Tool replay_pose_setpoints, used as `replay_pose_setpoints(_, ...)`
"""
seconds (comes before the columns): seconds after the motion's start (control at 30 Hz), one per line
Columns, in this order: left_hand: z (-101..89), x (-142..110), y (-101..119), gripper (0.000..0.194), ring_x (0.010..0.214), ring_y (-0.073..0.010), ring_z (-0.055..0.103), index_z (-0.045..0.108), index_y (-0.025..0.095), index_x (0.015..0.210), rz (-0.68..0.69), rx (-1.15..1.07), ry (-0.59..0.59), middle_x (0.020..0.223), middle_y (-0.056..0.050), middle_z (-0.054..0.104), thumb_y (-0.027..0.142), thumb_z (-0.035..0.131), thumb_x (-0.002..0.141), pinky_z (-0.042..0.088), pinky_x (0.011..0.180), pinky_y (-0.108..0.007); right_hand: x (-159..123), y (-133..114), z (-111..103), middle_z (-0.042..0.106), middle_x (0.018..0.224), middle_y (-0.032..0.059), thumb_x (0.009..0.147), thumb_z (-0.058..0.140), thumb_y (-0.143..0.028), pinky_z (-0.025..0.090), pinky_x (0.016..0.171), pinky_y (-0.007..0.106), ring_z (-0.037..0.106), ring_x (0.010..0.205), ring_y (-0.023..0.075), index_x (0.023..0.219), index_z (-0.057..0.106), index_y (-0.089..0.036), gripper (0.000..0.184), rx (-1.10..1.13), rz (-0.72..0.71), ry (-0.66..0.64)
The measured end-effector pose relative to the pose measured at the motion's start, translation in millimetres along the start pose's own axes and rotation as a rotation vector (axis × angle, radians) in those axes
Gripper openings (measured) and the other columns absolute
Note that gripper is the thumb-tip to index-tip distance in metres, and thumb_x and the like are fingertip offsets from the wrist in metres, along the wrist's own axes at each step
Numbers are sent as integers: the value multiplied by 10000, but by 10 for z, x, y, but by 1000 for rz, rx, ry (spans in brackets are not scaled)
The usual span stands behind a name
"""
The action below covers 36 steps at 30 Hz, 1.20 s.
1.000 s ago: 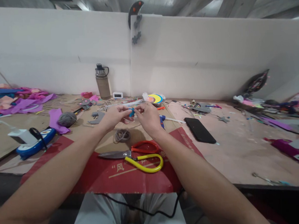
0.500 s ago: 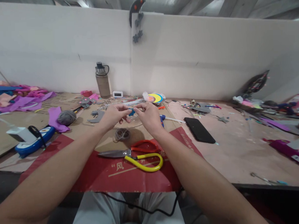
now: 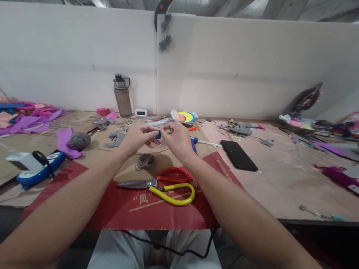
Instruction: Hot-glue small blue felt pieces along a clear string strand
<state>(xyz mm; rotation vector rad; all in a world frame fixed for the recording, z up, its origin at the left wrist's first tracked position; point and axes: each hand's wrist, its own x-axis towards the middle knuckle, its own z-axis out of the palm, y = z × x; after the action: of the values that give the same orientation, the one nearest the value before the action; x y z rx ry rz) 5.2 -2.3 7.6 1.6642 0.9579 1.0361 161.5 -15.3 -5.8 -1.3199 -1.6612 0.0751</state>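
Observation:
Between my two hands is a small blue piece [image 3: 158,134], perhaps felt; its full shape is hidden by the fingers. My left hand [image 3: 140,138] pinches it from the left, thumb and forefinger closed. From the right, my right hand [image 3: 177,139] pinches its other side. Below the hands lies a small coil of grey-brown yarn [image 3: 146,161]. Nearer to me, scissors [image 3: 172,194] with one red and one yellow handle rest on red printed cardboard [image 3: 111,216], blades pointing left. Part of a blue tool [image 3: 194,143] shows behind my right wrist.
A black phone [image 3: 238,155] lies to the right. A bottle [image 3: 123,99] and a small white clock [image 3: 141,112] stand at the back. On the left are a grey yarn ball [image 3: 79,141], a blue power strip [image 3: 41,174] and purple felt [image 3: 67,144]. A magenta power strip [image 3: 346,180] lies far right.
The blue piece has turned slightly between the fingers, and less of it shows. Both hands stay in nearly the same place. At the far right edge, another person's hand has shifted slightly.

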Motion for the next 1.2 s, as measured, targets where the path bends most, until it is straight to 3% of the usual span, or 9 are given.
replay_pose_setpoints(0.17,-1,6,-18,251,621,-184,686,673,111,797,9,30,17,656,-69,687,354,686,737,520,503,-246,-22,-5,17,643,846,64,804,583,-269,400,747,319,552,793,183,825,696,-172,151,0,-18,-3)
replay_pose_setpoints(0.3,-9,-7,1,218,546,-154,647,674,120,778,49,190,42,606,-50,666,334,631,771,481,457,-226,-26,-10,20,636,812,49,818,571,-292,383,707,302,530,746,164,806,691,-178,167,0,-3,-29)
replay_pose_setpoints(0.5,-78,-2,2,215,351,-75,446,700,140,830,102,457,139,480,-3,617,310,572,799,323,372,-191,-29,32,45,636,796,39,833,565,-317,393,701,275,527,715,138,810,677,-163,192,123,-12,-59)
replay_pose_setpoints(0.73,-364,145,-114,145,501,-109,613,673,139,779,219,554,386,622,-22,661,237,566,785,453,460,-178,-17,7,62,591,666,-6,818,552,-308,367,649,255,493,645,113,714,653,-155,210,315,57,-135)
replay_pose_setpoints(0.87,-608,263,-215,100,528,-120,639,646,147,778,215,354,560,625,-12,641,216,574,781,473,456,-178,22,-166,-120,463,575,-45,798,587,-351,319,535,224,401,546,77,755,669,-156,216,612,187,-206)
replay_pose_setpoints(0.97,-737,323,-263,97,537,-151,660,637,144,776,191,169,639,600,-15,628,223,581,775,508,463,-213,34,-328,-334,310,544,-78,786,625,-395,200,433,200,255,470,51,818,662,-170,230,900,283,-314)
replay_pose_setpoints(1.07,-809,356,-295,87,517,-167,660,629,139,749,180,20,693,585,-19,625,211,584,768,530,473,-249,26,-440,-536,329,585,-69,760,682,-409,163,405,189,238,477,42,817,649,-187,232,1057,229,-312)
replay_pose_setpoints(1.2,-844,377,-306,70,504,-160,649,612,137,725,172,-128,759,574,-8,606,196,597,758,516,468,-244,-25,-488,-704,379,591,-58,811,641,-439,207,401,180,290,482,48,834,652,-217,224,1082,78,-326)
